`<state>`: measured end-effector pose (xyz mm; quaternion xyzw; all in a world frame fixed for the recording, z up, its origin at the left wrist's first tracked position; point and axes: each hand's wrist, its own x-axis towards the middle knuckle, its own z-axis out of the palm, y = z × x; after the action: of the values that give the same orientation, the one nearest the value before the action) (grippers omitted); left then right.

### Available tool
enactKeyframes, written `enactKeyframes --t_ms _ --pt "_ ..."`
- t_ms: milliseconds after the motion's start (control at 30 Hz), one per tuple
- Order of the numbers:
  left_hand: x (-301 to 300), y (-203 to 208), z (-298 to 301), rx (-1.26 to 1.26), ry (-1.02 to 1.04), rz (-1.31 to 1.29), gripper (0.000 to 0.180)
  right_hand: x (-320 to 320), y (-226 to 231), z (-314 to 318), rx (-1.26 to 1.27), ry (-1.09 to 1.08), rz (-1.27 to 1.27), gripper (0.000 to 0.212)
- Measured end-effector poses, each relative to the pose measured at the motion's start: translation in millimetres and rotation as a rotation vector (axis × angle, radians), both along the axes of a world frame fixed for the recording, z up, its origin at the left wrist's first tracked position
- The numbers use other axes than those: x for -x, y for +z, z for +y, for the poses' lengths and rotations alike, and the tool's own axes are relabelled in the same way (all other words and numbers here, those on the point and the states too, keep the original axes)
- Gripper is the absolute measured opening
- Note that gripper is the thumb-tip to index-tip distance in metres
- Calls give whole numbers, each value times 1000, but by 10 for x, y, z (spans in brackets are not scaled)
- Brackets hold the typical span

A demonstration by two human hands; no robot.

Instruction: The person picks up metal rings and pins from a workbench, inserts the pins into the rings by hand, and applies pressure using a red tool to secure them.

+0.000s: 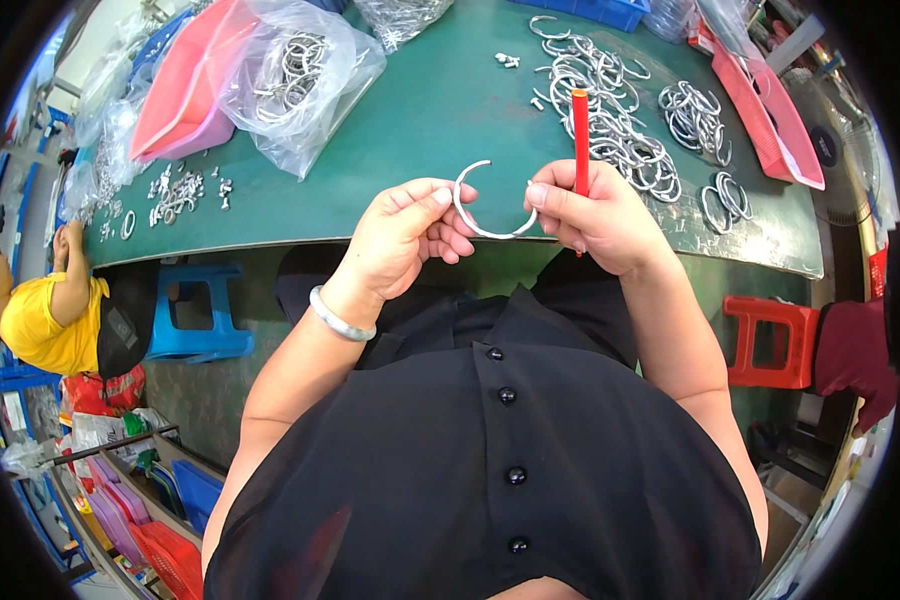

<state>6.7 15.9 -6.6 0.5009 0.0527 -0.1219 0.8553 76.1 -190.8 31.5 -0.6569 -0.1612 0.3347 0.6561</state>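
Note:
Between my two hands, just above the table's near edge, is a thin silver open bangle (497, 236) with its gap facing away from me. My left hand (410, 222) pinches its left side between thumb and fingers. The fingers of my right hand (592, 212) close on its right end. A red pen (581, 135) also stands upright in the right hand, its orange end up. A large heap of similar silver bangles (610, 115) lies on the green table beyond my right hand.
Smaller bangle piles (692, 118) lie at the right by a pink tray (770, 120). A clear bag of rings (300, 75) and a pink bin (190, 80) stand at the left, near small metal parts (178, 192). A person in yellow (55, 318) sits far left.

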Motion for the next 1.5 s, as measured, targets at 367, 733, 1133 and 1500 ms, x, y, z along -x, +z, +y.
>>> enactKeyframes --t_ms 367,733,1133,1500 --pt "11 -59 -36 -2 -18 38 21 114 105 69 24 -16 -102 18" --pt "22 -82 -100 146 -52 72 16 189 178 201 -76 -3 -176 16" --pt "120 33 -123 -570 349 -637 18 203 72 -23 119 -22 -660 13" --pt "172 347 -201 -1059 427 -1136 21 220 -65 -133 -38 -149 -474 12"
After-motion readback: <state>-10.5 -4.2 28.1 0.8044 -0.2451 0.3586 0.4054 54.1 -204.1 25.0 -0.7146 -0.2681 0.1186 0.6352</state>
